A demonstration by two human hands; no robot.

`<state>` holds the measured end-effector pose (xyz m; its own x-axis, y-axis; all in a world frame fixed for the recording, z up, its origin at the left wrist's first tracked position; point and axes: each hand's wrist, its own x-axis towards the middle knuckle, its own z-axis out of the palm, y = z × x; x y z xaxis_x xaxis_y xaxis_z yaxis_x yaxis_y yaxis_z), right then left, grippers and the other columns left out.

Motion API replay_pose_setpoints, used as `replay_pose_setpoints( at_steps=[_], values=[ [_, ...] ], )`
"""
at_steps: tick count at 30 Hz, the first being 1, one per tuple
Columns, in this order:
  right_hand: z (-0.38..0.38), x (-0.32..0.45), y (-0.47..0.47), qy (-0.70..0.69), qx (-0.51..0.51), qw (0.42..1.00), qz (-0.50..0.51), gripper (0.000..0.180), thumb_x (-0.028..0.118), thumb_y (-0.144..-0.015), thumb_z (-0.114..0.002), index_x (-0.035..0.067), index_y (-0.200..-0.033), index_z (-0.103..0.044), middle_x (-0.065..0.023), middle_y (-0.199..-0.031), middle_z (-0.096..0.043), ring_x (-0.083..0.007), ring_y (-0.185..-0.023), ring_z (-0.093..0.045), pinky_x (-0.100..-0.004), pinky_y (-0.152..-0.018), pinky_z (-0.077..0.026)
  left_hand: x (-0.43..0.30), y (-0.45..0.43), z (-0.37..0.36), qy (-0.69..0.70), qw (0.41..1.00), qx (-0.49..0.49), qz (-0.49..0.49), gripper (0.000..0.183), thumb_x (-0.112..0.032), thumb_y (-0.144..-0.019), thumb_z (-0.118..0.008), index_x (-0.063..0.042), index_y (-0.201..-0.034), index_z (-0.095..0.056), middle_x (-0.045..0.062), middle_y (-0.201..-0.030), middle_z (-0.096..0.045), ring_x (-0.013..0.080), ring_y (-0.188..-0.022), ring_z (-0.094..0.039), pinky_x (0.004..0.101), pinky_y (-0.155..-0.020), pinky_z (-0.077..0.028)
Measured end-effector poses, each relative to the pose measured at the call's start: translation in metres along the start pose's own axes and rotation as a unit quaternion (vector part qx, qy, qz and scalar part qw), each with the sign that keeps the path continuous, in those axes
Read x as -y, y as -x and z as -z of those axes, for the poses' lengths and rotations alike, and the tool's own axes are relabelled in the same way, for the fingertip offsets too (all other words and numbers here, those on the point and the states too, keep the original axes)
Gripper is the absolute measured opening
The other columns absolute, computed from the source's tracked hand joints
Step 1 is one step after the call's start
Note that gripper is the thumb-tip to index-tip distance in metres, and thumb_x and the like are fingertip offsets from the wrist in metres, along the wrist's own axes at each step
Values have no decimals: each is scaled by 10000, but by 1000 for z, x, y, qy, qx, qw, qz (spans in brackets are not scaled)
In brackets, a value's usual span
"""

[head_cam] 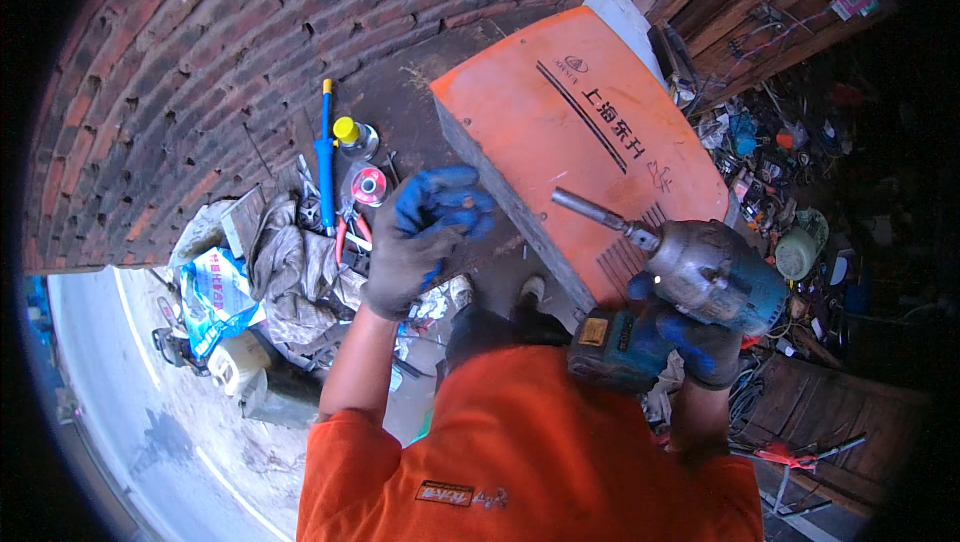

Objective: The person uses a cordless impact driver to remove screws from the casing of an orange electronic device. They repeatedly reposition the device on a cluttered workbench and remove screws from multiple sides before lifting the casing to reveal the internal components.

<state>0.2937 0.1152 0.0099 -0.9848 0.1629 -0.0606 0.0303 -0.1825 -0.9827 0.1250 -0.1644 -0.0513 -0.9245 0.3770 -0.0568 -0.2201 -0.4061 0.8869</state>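
Note:
My right hand point(701, 350), in a blue-palmed work glove, grips a cordless impact wrench point(716, 272) by its handle. A long socket point(589, 209) sits on the wrench's drive and points up and left over an orange metal machine cover point(570, 114). The cover bears black writing and has vent slots near its lower edge. My left hand point(431, 230), gloved alike, hovers beside the cover's left edge with its fingers curled. A small pale spot shows among those fingers; whether it is a held part or a hole in the glove is unclear.
Left of my left hand lie a blue soldering iron point(325, 174), a solder spool point(368, 185), a yellow-capped bottle point(355, 137) and red-handled pliers point(352, 234). A brick wall point(225, 76) rises behind. Mixed scrap point(772, 174) piles up at right, near wooden boards point(840, 422).

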Motion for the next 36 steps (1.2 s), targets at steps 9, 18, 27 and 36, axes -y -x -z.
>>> replay_pose_setpoints(
  at_steps=[9, 18, 27, 36],
  values=[
    [-4, 2, -4, 9, 42, 999, -12, 731, -19, -811, -788, 35, -1464, -464, -187, -1258, -655, -307, -1142, -672, -460, -971, -575, -23, -20, -6, -288, 915, 180, -219, 296, -21, -823, -783, -23, -1115, -729, 145, -1150, -726, 264, -1034, -714, 356, -888, -560],
    [10, 5, 3, 134, 52, 989, 17, 683, 11, -877, -740, 49, -1489, -438, -192, -1335, -609, -324, -1199, -638, -487, -1011, -553, -31, -38, -22, -418, 845, 190, -274, 371, -116, -877, -730, -90, -1246, -701, 128, -1075, -726, 323, -980, -709, 398, -838, -567],
    [33, 33, 23, 143, -126, 980, -59, 629, 56, -823, -768, 58, -1408, -538, -101, -1363, -595, -241, -1218, -611, -408, -1049, -503, -46, -82, -38, -385, 798, 408, -218, 330, -26, -854, -729, -38, -1183, -711, 102, -1068, -726, 229, -954, -715, 329, -869, -565],
    [32, 65, 22, 282, -91, 951, -92, 796, -88, -667, -812, 12, -1411, -548, -129, -1368, -623, -258, -1233, -620, -430, -1074, -493, -14, -97, -53, -336, 841, 357, -228, 307, -37, -825, -727, -32, -1132, -725, 108, -1015, -729, 231, -896, -719, 337, -823, -567]
  ],
)
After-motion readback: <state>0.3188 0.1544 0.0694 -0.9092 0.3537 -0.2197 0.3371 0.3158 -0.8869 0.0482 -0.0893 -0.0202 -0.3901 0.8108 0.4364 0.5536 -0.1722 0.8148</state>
